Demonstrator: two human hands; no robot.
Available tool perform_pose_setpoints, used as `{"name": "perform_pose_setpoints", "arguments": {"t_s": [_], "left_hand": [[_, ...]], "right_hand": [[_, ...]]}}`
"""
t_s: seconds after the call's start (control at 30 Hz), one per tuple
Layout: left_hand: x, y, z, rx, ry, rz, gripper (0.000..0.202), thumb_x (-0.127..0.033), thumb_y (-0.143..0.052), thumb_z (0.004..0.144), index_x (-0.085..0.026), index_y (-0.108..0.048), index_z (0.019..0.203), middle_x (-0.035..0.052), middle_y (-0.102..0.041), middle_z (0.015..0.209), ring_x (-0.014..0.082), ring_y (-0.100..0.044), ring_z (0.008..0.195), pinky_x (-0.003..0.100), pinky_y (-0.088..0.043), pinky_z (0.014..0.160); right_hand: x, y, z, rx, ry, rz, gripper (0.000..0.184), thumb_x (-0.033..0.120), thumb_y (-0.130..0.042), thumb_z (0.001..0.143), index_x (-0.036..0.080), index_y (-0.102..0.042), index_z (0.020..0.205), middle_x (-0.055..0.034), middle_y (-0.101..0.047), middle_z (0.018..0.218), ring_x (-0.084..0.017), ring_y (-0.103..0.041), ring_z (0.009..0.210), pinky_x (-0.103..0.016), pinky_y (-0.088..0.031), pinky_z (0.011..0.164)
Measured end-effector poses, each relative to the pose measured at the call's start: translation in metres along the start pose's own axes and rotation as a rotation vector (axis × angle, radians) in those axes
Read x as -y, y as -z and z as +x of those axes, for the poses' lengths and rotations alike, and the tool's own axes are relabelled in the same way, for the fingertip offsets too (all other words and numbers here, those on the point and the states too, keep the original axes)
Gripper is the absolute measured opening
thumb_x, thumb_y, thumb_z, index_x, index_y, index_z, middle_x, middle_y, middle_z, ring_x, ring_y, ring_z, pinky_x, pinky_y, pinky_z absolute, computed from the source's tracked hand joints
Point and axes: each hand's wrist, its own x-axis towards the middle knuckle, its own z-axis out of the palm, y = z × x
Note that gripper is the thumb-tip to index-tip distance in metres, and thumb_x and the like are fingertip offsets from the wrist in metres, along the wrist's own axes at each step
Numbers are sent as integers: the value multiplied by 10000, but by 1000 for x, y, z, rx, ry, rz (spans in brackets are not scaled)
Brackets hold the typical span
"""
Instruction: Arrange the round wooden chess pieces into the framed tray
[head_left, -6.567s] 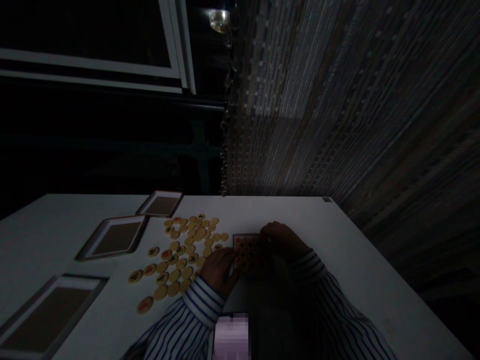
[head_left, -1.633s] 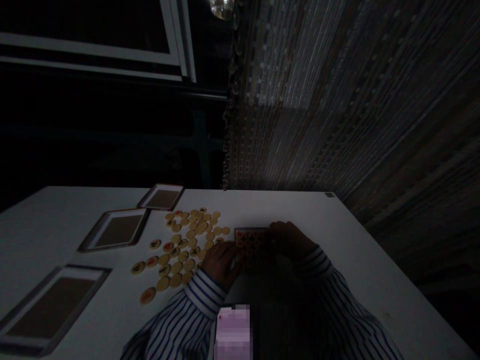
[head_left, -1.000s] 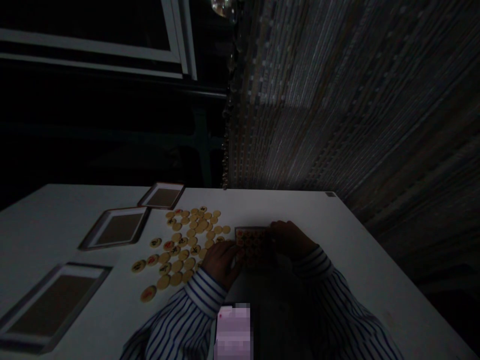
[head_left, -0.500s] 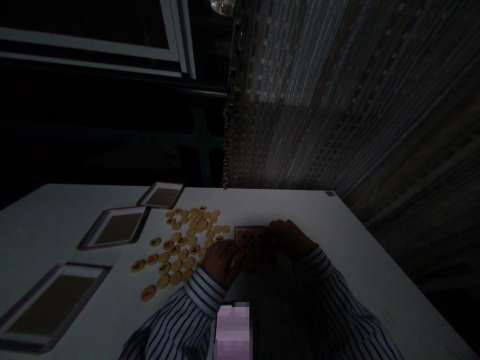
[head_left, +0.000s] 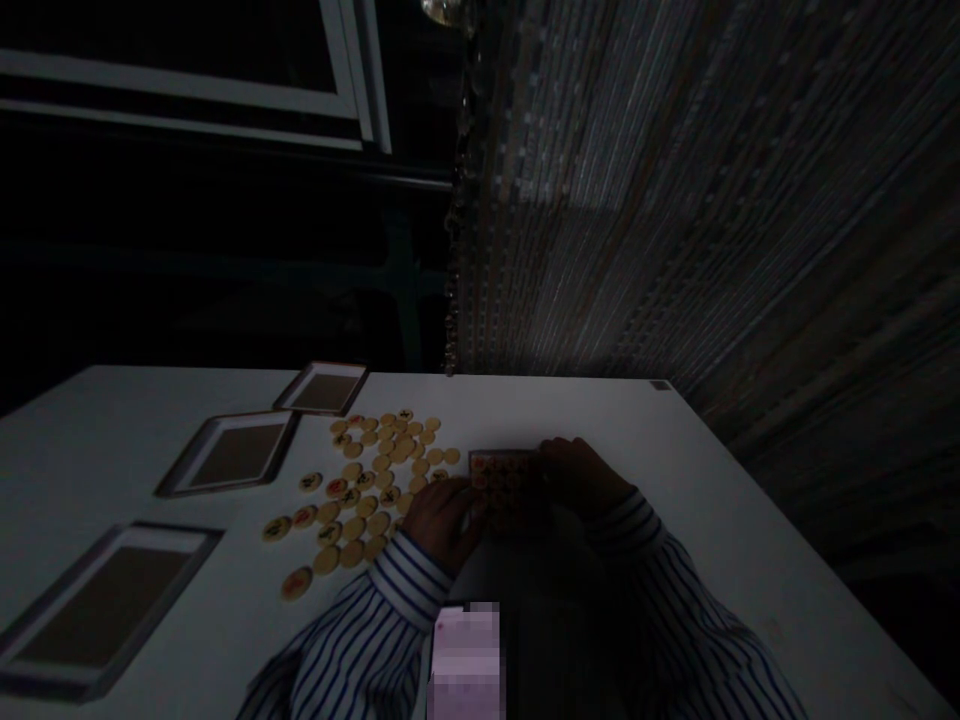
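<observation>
In the dim head view, a shallow box (head_left: 525, 455) stands on the white table, with Chinese chess pieces (head_left: 499, 482) laid in rows inside it, red characters up. My left hand (head_left: 441, 518) is at the box's left side, fingers curled against its edge. At the far right corner my right hand (head_left: 581, 478) has its fingers closed on the rim; their tips are lost in shadow. The near part of the box is too dark to make out. Loose round chess pieces (head_left: 353, 528) lie to the left of my left hand, some face up, many blank side up.
Three shallow open trays (head_left: 225, 455) stand along the left of the white table (head_left: 720, 560). A pinkish pixelated patch (head_left: 465, 660) covers something at the near edge. A string curtain (head_left: 600, 200) hangs beyond the table on the right.
Both hands stay in nearly the same place at the box. The view has shifted very slightly; the loose pieces and trays look unchanged.
</observation>
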Motion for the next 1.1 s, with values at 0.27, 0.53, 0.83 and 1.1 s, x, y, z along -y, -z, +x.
{"name": "perform_pose_setpoints", "arguments": {"t_s": [0.27,0.53,0.83,1.1], "left_hand": [[-2,2,2,25,15,0,271,-282,-512,755,-161,-594,983,105,-624,983,230,-570,908,414,-474,798],[-5,3,2,-37,41,-18,255,-289,-506,757,-168,-597,962,108,-625,969,232,-569,890,414,-481,767],[-2,2,2,-3,4,-12,287,-276,-518,745,-153,-588,994,118,-618,985,239,-565,915,416,-478,788],[-1,1,2,18,-4,-1,262,-293,-505,763,-165,-590,975,109,-626,976,231,-575,897,417,-486,772]], "right_hand": [[0,8,-8,45,42,72,245,300,-425,827,172,-618,907,-99,-634,908,-202,-590,829,-291,-405,670],[2,3,-7,66,93,160,286,368,-462,803,208,-608,990,-85,-637,983,-206,-595,872,-283,-431,701],[5,1,-8,52,86,135,254,295,-442,819,196,-616,976,-94,-649,967,-222,-604,884,-305,-453,703],[4,-5,-4,77,79,80,244,288,-430,822,185,-627,922,-102,-651,933,-221,-609,854,-302,-458,653]]}}
